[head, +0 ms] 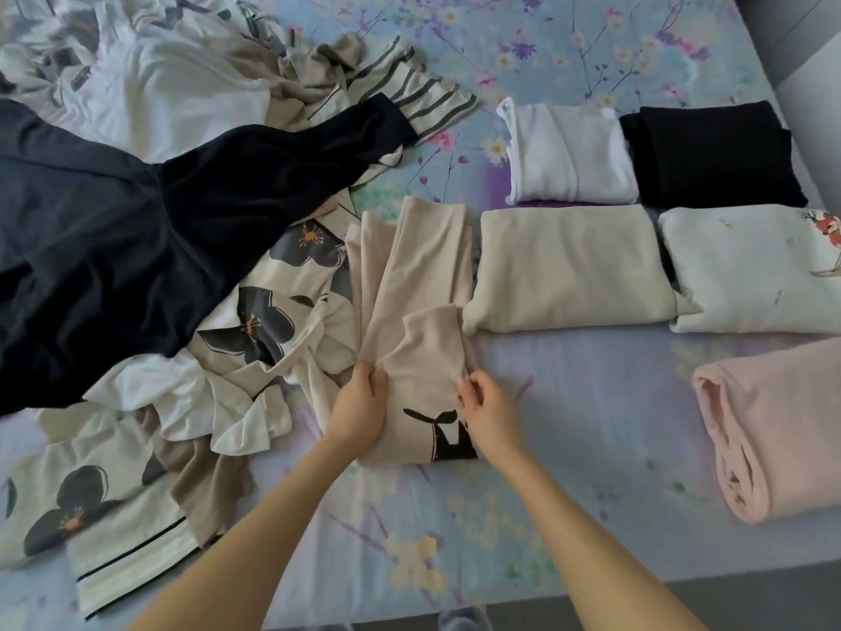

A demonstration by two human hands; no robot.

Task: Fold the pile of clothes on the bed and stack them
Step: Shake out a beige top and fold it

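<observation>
The beige garment (418,284) lies on the bed (569,403), just left of the folded cream top (569,266) and touching it. Its long axis runs away from the person, with the black-printed end nearest them. The left hand (359,403) pinches its left edge, and the right hand (489,412) pinches its right edge.
</observation>
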